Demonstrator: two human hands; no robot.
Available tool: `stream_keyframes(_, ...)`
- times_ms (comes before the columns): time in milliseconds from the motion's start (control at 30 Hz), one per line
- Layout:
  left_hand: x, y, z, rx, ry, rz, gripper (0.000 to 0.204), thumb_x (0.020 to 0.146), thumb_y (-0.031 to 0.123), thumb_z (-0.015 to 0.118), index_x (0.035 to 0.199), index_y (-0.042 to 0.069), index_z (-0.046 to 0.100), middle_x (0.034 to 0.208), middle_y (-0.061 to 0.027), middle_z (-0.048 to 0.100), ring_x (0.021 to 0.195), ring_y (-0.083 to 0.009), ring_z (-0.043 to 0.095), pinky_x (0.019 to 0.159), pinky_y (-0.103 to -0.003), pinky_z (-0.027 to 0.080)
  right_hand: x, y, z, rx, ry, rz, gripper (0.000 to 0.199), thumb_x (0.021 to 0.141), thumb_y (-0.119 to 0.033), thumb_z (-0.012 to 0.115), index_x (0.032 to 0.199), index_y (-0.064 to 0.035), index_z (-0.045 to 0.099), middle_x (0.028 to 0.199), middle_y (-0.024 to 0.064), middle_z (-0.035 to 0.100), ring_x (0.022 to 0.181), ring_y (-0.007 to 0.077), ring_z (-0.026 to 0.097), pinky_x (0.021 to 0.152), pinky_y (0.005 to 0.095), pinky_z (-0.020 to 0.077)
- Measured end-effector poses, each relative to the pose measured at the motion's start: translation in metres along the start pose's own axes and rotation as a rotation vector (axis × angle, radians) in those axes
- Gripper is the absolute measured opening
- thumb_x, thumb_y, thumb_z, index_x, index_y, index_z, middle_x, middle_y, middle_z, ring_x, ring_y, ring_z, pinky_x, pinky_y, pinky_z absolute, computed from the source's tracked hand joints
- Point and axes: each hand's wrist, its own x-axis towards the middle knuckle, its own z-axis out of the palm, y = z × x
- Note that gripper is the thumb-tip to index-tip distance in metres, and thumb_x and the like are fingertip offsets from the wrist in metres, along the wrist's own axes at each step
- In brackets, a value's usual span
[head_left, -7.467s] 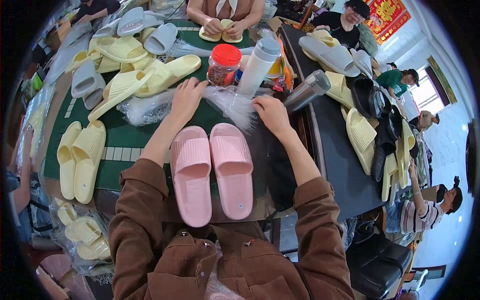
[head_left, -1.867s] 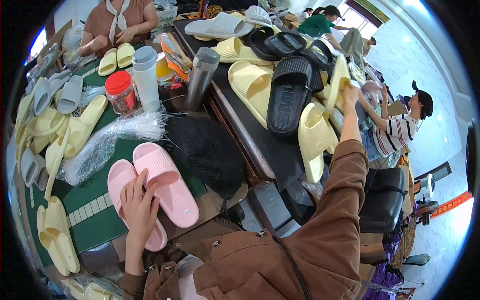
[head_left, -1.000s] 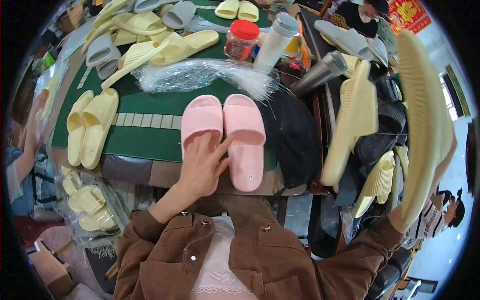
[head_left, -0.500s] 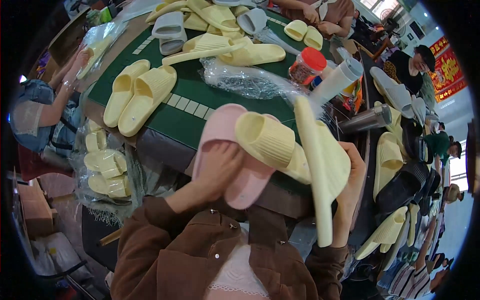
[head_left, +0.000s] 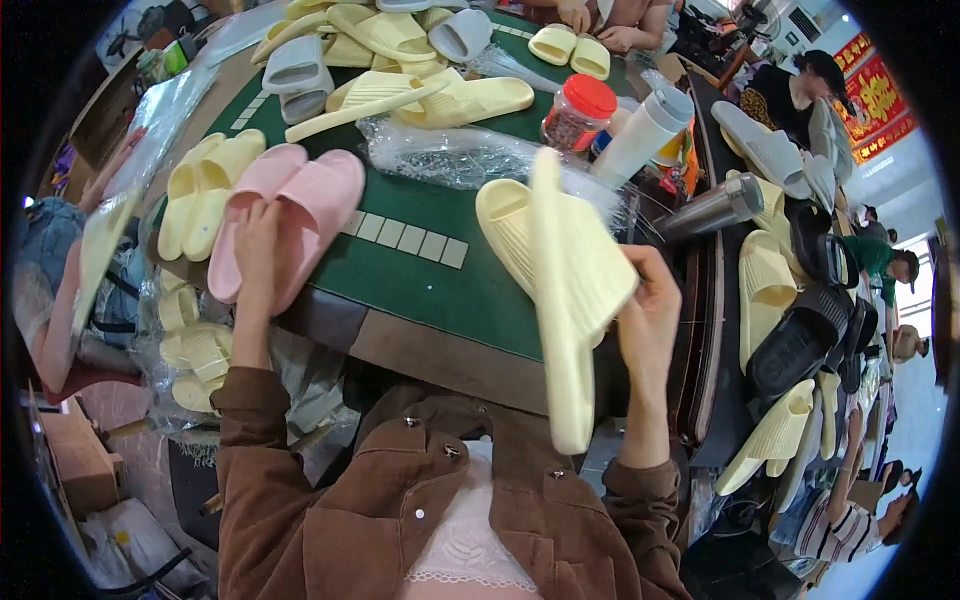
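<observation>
Head view | right hand (head_left: 648,318) grip clamped on pale yellow foam slippers (head_left: 560,270) | left hand (head_left: 257,240) flat, fingers apart, on pink foam slippers (head_left: 290,215) over green table (head_left: 440,270) edge | keep yellow soles together, pink pair steadied.

A clear plastic bag (head_left: 450,155) lies crumpled on the green counter (head_left: 420,280), just beyond the right grip (head_left: 645,320). Behind it stands a red-lidded jar (head_left: 575,110). Far right of that grip hangs a red sign (head_left: 875,95) with yellow marks.

Bare green table (head_left: 420,275) between pink slippers (head_left: 285,220) and held yellow slippers (head_left: 555,280); plastic bag (head_left: 450,155), jar (head_left: 578,112) block beyond.
</observation>
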Motion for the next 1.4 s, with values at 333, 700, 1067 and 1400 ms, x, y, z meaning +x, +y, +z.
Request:
stream_keyframes(333,-0.009,0.038,-0.021,0.116,0.22,-0.075,0.038,0.089,0.016,0.055,0.126,0.005,0.053,0.139,-0.02,0.04,0.129,-0.0399,0.035,0.105,-0.047,0.032,0.019,0.055,0.072,-0.264,-0.129,-0.163,0.018,0.081,-0.002,0.062,0.098,0.0044,0.059,0.087,0.0149,0.061,0.069,0.0216,0.062,0.063,0.0303,0.0513)
stream_keyframes(700,-0.041,0.149,-0.046,-0.754,-0.15,0.167,0.056,0.088,0.016,0.059,0.139,0.005,0.038,0.145,-0.024,0.03,0.131,-0.0406,0.033,0.107,-0.044,0.029,0.046,0.071,0.008,-0.779,-0.1,-0.301,0.036,0.082,-0.009,0.06,0.117,-0.0034,0.057,0.11,0.0115,0.06,0.074,0.0225,0.061,0.07,0.0332,0.0495)
stream_keyframes(1067,-0.038,0.135,-0.015,-0.879,-0.112,0.042,0.062,0.079,-0.015,0.036,0.137,0.005,0.04,0.139,-0.0194,0.039,0.131,-0.0341,0.037,0.109,-0.038,0.029,0.017,0.094,0.004,-0.962,-0.005,-0.067,0.022,0.081,-0.013,0.055,0.098,-0.0007,0.051,0.095,0.0205,0.056,0.083,0.0426,0.061,0.07,0.0526,0.0487)
stream_keyframes(1400,-0.043,0.21,-0.036,-1.109,-0.203,0.186,0.062,0.078,-0.016,0.035,0.135,0.004,0.044,0.141,-0.0197,0.034,0.133,-0.0334,0.035,0.11,-0.038,0.029,-0.025,0.054,-0.022,-0.884,0.013,0.04,0.054,0.077,-0.01,0.062,0.127,0.0026,0.045,0.1,0.0212,0.058,0.09,0.0407,0.06,0.076,0.046,0.0507)
